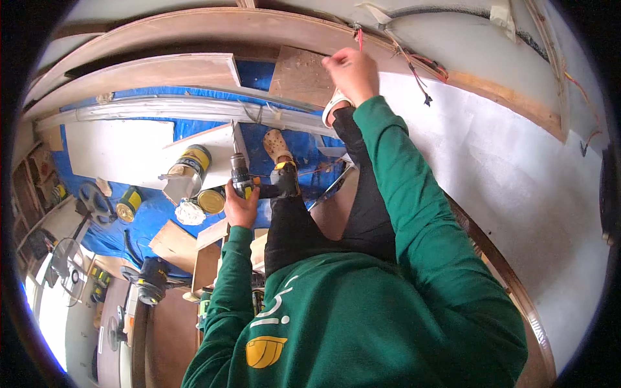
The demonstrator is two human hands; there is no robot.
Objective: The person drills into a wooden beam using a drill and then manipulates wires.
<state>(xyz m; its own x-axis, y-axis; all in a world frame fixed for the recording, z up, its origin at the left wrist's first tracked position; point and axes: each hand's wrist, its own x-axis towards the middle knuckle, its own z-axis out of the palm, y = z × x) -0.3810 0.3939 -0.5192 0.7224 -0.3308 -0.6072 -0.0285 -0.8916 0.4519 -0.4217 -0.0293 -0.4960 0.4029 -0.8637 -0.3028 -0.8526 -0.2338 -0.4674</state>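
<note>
My left hand (241, 207) is wrapped round a cordless drill (240, 176), left of my knee. Its long bit points away from me, toward a white board (210, 145). Farther off, at the right, my right hand (356, 72) is raised over my shoe, with its fingers bent and pinched together. Whatever the fingertips hold, if anything, is too small to make out. Just beyond that hand, red wires (360, 40) stick out at the edge of a long curved wooden panel (259, 24).
Blue sheeting (152, 216) covers the floor. Several tins, one of them a yellow-banded tin (196, 158), stand left of the drill beside a crumpled white wad (189, 212). Loose wires with a black connector (427, 99) hang over a large white surface (504, 187). A fan (66, 265) stands far left.
</note>
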